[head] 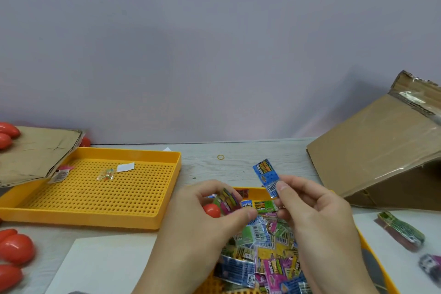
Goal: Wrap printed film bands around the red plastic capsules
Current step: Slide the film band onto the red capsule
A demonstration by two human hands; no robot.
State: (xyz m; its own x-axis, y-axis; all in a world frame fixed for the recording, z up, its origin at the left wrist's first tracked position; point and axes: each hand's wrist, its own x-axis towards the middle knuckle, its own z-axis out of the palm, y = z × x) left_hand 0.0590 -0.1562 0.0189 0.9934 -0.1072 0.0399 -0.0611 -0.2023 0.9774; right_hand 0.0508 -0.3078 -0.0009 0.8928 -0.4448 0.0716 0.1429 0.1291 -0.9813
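My left hand grips a red capsule with a printed film band round its middle, just above the near yellow tray. My right hand pinches a flat blue printed film band between thumb and forefinger and holds it upright, to the right of the capsule. Beneath both hands a heap of loose printed bands fills the near tray. More bare red capsules lie at the left edge of the table.
A perforated yellow tray sits at the left with a few scraps in it. Cardboard overlaps its far-left corner, with red capsules on top. A tilted cardboard box stands at the right. A bundled stack of bands lies to the right.
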